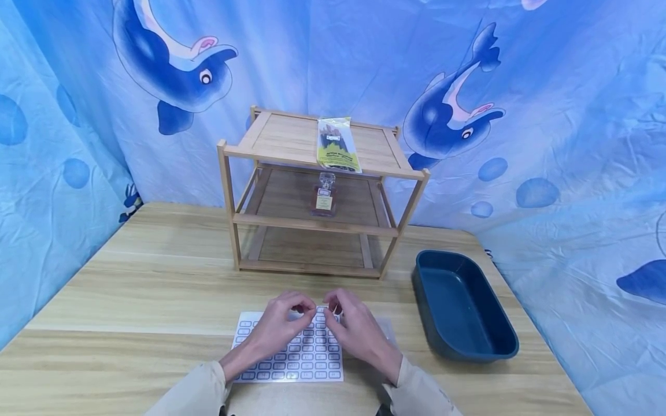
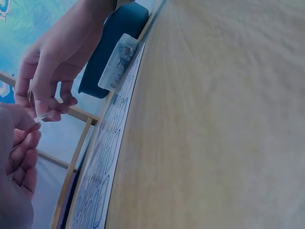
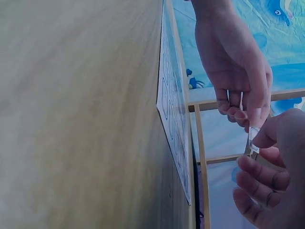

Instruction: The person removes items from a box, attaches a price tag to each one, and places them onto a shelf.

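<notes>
My left hand [image 1: 278, 326] and right hand [image 1: 356, 326] meet fingertip to fingertip above a white sheet of stickers [image 1: 307, 365] on the table. Between them is a small clear-and-white sticker [image 3: 254, 135] with a dark printed outline. The left thumb and forefinger pinch one end of it, while the right thumb and fingers pinch the other. Rows of blue-framed labels cover the sheet, partly hidden under both hands. Just right of the sheet lies a clear plastic box [image 2: 116, 62] with small pieces inside, mostly behind the right wrist in the head view.
Behind the hands stands a three-tier wooden shelf [image 1: 317, 224]. Its top board carries a yellow-and-white packet [image 1: 338, 147] bearing a small label; a labelled glass bottle [image 1: 324, 196] stands on the middle board. To the right sits a dark teal basin [image 1: 434, 309]. A blue dolphin-print curtain surrounds the table.
</notes>
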Available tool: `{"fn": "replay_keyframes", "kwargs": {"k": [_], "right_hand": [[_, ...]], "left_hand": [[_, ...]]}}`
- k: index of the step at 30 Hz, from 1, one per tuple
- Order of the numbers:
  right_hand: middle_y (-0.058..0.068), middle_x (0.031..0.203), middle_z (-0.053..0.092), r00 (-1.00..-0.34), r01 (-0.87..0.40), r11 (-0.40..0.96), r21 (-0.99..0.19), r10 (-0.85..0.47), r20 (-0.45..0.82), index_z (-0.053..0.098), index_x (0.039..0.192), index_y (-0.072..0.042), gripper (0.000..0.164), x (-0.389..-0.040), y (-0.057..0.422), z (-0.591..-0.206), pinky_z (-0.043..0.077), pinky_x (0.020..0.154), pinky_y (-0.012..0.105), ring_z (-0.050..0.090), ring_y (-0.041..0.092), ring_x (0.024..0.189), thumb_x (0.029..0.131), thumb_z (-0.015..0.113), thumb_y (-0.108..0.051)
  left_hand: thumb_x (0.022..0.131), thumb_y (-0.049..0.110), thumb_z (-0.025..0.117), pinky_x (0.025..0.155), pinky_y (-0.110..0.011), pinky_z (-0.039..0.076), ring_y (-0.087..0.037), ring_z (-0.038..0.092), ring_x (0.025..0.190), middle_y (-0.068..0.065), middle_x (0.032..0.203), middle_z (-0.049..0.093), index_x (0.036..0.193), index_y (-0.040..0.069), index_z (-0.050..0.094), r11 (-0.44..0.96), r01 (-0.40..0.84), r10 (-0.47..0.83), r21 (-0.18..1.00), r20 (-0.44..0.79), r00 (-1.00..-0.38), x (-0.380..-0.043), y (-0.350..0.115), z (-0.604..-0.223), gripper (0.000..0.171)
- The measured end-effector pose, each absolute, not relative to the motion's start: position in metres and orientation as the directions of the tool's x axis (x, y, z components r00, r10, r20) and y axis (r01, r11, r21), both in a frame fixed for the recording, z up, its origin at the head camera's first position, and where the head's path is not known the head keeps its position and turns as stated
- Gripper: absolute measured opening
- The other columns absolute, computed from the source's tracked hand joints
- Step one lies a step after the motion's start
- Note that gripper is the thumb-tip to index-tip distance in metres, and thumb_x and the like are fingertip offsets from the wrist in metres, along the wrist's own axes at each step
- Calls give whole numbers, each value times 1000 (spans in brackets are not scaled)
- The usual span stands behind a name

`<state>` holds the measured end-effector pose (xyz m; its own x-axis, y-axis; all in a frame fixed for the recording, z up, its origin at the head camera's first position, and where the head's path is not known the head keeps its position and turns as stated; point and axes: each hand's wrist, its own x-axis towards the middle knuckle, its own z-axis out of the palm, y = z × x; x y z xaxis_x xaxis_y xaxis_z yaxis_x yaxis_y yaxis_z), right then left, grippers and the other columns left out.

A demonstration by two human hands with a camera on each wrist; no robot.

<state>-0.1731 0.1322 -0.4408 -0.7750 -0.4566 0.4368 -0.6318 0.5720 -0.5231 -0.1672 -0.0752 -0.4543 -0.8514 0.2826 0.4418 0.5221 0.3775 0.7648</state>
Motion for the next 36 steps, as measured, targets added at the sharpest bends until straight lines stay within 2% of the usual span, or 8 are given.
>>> {"fn": "replay_keyframes", "kwargs": {"k": [6, 16, 29, 36], "right_hand": [[-3, 93, 60, -804, -594, 533, -602, -406, 434, 63, 105, -8, 14, -173, 134, -443, 57, 72, 28, 59, 12, 85, 93, 68, -2], [-5, 90, 61, -831, -554, 483, -678, -373, 414, 65, 100, -9, 9, -173, 136, -443, 56, 71, 26, 60, 12, 84, 96, 66, 0], [-7, 87, 62, -812, -583, 496, -643, -356, 462, 66, 96, -11, 14, -170, 144, -442, 57, 71, 26, 60, 10, 80, 93, 69, 2], [-8, 87, 62, -820, -573, 521, -633, -348, 456, 66, 95, -12, 17, -170, 151, -443, 57, 72, 27, 60, 10, 81, 92, 70, 4]], "left_hand": [[92, 5, 74, 82, -31, 58, -11, 63, 90, 5, 96, 70, 98, 12, 75, 360, 504, 232, 785, 448, -863, -166, -74, -454, 9], [92, 5, 74, 82, -31, 58, -12, 63, 90, 8, 95, 69, 98, 13, 76, 331, 489, 209, 807, 443, -872, -165, -71, -453, 10], [93, 5, 74, 82, -32, 59, -16, 66, 91, 3, 96, 71, 100, 8, 76, 315, 520, 219, 794, 473, -854, -167, -62, -455, 7], [92, 4, 74, 82, -31, 58, -15, 65, 90, 5, 95, 70, 98, 9, 76, 315, 511, 226, 800, 460, -859, -167, -55, -455, 8]]}}
